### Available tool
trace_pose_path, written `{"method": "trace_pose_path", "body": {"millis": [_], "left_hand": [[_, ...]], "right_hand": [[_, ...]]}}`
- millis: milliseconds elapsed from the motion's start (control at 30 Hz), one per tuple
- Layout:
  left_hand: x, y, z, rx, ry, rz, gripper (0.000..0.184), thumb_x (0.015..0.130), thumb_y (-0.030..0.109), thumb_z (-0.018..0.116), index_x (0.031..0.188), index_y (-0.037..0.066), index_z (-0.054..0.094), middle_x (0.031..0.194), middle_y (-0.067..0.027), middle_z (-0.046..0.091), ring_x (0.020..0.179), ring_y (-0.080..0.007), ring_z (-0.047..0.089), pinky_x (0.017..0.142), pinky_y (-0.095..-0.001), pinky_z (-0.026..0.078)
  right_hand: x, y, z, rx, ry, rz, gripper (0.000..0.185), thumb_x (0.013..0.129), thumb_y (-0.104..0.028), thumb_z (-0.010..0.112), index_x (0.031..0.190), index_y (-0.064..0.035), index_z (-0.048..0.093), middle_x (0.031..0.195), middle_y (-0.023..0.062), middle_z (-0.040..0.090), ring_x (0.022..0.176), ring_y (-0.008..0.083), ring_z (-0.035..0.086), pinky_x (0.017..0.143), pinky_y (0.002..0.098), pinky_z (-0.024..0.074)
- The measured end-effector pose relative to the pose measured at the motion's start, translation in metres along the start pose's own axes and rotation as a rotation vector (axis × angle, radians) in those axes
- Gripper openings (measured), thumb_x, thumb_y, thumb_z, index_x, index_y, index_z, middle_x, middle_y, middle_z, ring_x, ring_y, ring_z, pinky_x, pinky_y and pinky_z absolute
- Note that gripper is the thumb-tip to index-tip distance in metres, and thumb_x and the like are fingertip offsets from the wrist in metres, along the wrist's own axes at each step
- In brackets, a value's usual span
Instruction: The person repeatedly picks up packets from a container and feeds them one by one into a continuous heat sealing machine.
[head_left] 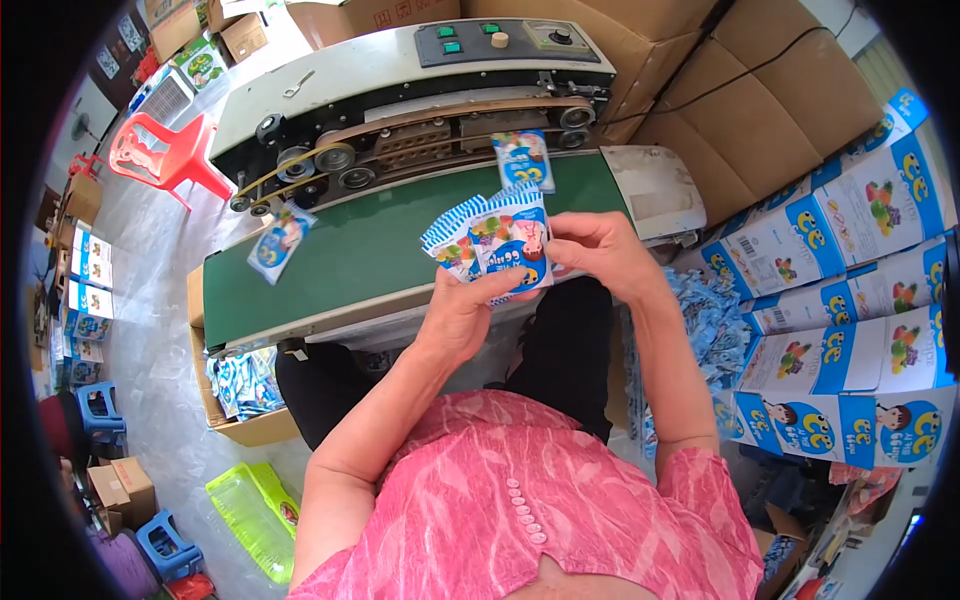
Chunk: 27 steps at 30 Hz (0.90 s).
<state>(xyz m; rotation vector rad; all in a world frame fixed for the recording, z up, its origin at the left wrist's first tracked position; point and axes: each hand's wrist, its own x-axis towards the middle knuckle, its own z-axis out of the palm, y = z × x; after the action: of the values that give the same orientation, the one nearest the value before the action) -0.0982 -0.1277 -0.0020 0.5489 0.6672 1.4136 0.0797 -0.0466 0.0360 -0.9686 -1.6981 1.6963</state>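
Observation:
My left hand [462,315] holds several small blue-and-white candy packets [490,240], fanned out with their striped top edges upward. Thumb and fingers of my right hand [600,252] pinch the right edge of the nearest packet in the same bunch. Just behind them, another packet [523,160] lies at the sealing machine [430,115], its top by the belt. One more packet [280,243] rests tilted on the left part of the green conveyor [370,235]. Whether the packets' tops are sealed cannot be made out.
A cardboard box [262,428] of packets stands below the conveyor's left end. Loose packets pile up [705,320] at my right, beside printed cartons [800,250]. A red chair [165,155] and a green plastic basket [255,515] are on the left.

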Motion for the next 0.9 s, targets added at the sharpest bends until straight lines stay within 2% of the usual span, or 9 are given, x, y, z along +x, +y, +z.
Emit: {"method": "trace_pose_path", "body": {"millis": [267,367,400,467,567,733,833,867,900], "left_hand": [[0.002,-0.003,0.002,-0.09,0.049,-0.001,0.039,0.079,0.001,0.067,0.116,0.003,0.054,0.106,-0.0087,0.064,0.096,-0.0205,0.064,0.074,-0.0366,0.058],[0.004,-0.004,0.002,-0.055,0.08,0.023,0.04,0.079,0.001,0.068,0.116,0.003,0.054,0.107,-0.009,0.063,0.096,-0.0209,0.064,0.073,-0.0373,0.058],[0.004,-0.003,0.003,-0.058,0.075,0.024,0.04,0.079,0.001,0.068,0.116,0.003,0.054,0.107,-0.009,0.063,0.096,-0.0209,0.064,0.073,-0.0373,0.058],[0.002,-0.002,0.002,-0.033,0.07,0.019,0.039,0.081,0.001,0.067,0.117,0.004,0.054,0.107,-0.0073,0.064,0.095,-0.019,0.065,0.072,-0.0344,0.058],[-0.002,-0.001,0.005,-0.011,0.068,0.024,0.038,0.081,0.0,0.067,0.117,0.005,0.055,0.106,-0.0064,0.065,0.093,-0.0177,0.065,0.07,-0.0323,0.058],[-0.002,0.0,0.007,0.029,0.096,0.034,0.039,0.079,0.0,0.07,0.115,0.005,0.057,0.103,-0.0062,0.066,0.088,-0.0168,0.066,0.066,-0.03,0.059],[-0.001,0.002,0.005,0.047,0.127,0.041,0.039,0.078,0.0,0.071,0.114,0.005,0.058,0.101,-0.006,0.067,0.087,-0.0164,0.067,0.065,-0.0295,0.058],[0.0,0.003,0.004,0.055,0.142,0.055,0.039,0.078,0.001,0.071,0.114,0.005,0.058,0.1,-0.0059,0.067,0.087,-0.0163,0.067,0.065,-0.0294,0.058],[0.001,0.005,0.002,0.062,0.161,0.068,0.038,0.078,0.001,0.072,0.114,0.005,0.058,0.1,-0.0057,0.067,0.086,-0.0161,0.067,0.064,-0.0293,0.058]], "right_hand": [[-0.005,0.028,-0.005,0.141,0.04,-0.055,0.027,0.087,-0.009,0.062,0.111,0.003,0.062,0.097,0.0072,0.067,0.082,0.0118,0.065,0.07,0.0277,0.0559],[-0.002,0.029,-0.019,0.298,0.286,0.046,0.026,0.088,-0.007,0.059,0.112,0.0031,0.06,0.097,0.0083,0.067,0.081,0.0133,0.066,0.066,0.0264,0.0574],[0.002,0.031,-0.03,0.293,0.288,0.044,0.026,0.088,-0.007,0.059,0.112,0.0031,0.06,0.097,0.0083,0.067,0.081,0.0133,0.066,0.066,0.0264,0.0574],[0.018,0.04,-0.055,0.226,0.516,0.011,0.024,0.088,-0.006,0.058,0.111,0.0029,0.06,0.097,0.0088,0.067,0.081,0.0142,0.066,0.061,0.0257,0.0579],[0.045,0.045,-0.083,0.124,0.641,0.058,0.024,0.089,-0.006,0.058,0.11,0.0028,0.06,0.097,0.0084,0.067,0.08,0.0134,0.066,0.062,0.0252,0.0582],[0.076,0.053,-0.084,0.071,0.578,0.058,0.023,0.088,-0.009,0.061,0.108,0.0016,0.063,0.096,0.007,0.067,0.076,0.0124,0.064,0.06,0.0243,0.0556],[0.077,0.045,-0.069,-0.475,0.7,-0.148,0.022,0.085,-0.011,0.065,0.103,0.0001,0.066,0.092,0.0049,0.067,0.072,0.0103,0.062,0.058,0.0235,0.0513],[0.07,0.034,-0.058,-0.473,0.688,-0.147,0.022,0.085,-0.011,0.065,0.103,0.0001,0.066,0.092,0.0049,0.067,0.072,0.0103,0.062,0.058,0.0235,0.0513],[0.054,0.019,-0.042,-0.299,0.506,-0.095,0.022,0.084,-0.013,0.067,0.102,-0.0006,0.067,0.09,0.0039,0.067,0.072,0.0094,0.061,0.058,0.0233,0.0493]]}}
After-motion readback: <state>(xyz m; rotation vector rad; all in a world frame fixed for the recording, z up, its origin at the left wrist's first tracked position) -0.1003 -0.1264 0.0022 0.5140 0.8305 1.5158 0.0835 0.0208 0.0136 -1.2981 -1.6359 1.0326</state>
